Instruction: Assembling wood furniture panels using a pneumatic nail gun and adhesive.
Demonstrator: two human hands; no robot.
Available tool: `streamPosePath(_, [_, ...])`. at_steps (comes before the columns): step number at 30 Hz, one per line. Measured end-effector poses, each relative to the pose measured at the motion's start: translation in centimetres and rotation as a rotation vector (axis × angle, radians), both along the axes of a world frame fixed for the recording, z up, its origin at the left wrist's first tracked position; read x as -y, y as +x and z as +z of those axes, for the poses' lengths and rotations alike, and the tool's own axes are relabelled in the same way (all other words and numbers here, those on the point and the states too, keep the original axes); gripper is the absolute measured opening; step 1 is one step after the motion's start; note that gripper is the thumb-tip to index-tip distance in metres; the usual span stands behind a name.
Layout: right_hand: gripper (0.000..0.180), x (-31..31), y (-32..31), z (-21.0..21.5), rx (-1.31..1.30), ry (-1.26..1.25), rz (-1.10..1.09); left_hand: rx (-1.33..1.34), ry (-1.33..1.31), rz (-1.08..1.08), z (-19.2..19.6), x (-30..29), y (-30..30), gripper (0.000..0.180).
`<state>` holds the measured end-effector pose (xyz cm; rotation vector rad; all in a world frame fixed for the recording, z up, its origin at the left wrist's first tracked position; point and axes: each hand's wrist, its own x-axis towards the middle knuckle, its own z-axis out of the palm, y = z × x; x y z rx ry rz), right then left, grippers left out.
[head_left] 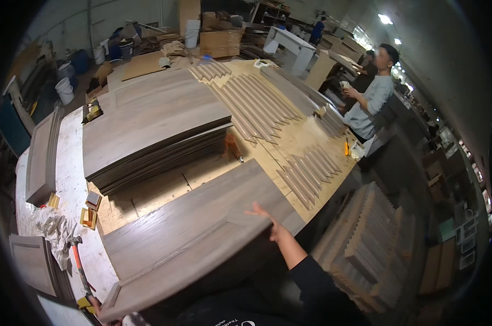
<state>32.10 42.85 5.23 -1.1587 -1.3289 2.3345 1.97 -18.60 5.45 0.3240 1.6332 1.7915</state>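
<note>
Fingers spread wide, right hand (268,221) rests flat at the far right edge of a long grey-brown wood panel (191,233) lying on the workbench (66,163), nearest the wearer; nothing is clasped, just palm and fingertips on the face. Left hand (96,304) shows only as a sliver at the panel's near-left corner, bottom of frame; can't tell whether it grips or just touches. Panel lies diagonally w/ its recessed frame facing up, near end overhanging the bench. Judged from this: w/ hands at opposite ends, even pressure and a level lift would keep the long board from twisting or scraping the plywood beneath. Just left, an orange-handled tool (78,266) and crumpled rag (55,231). Beyond, a stack of matching panels (153,130), then rows of narrow moulding strips (257,103). At the bench's far right side, a co-worker in a pale long-sleeved top (368,103) stands, holding sth small.
</note>
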Motion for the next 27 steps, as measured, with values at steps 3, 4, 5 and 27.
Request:
streamPosePath(3, [0.079,-0.6,-1.6,4.3,0.168,0.252,0.557,0.029,0.038,-0.113,2.1,0.5,2.4,0.050])
streamPosePath(4, [0.079,-0.5,-1.8,4.7,0.158,0.255,0.563,0.017,-0.035,-0.074,3.5,-0.5,2.5,0.051])
streamPosePath(5, [0.079,-0.1,-1.9,5.2,0.057,0.186,0.557,0.005,-0.105,-0.037,5.0,-1.8,2.4,0.056])
streamPosePath(27, [0.027,5.9,-6.9,9.6,-0.078,0.830,-0.560,-0.395,-0.025,0.954,6.9,-9.3,1.6,0.044])
